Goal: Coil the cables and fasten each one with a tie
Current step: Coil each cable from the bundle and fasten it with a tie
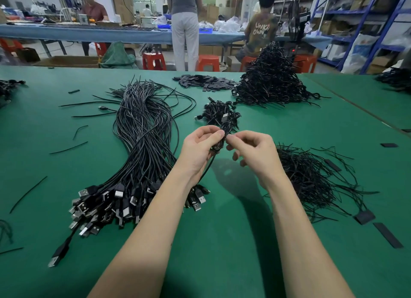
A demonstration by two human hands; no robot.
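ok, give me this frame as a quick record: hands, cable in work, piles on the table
left hand: grips the coiled cable
right hand: pinches at the coil, fingers curled
loose cables: long bundle left of the hands, plugs toward the person
ties: heap right of the hands
finished coils: small pile behind the hands, large pile farther back
table: green surface
tie on coil: cannot tell

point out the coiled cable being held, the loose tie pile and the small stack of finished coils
coiled cable (219,139), head view, middle of the coil
loose tie pile (311,177), head view, centre of the tangle
finished coils (219,113), head view, middle of the stack
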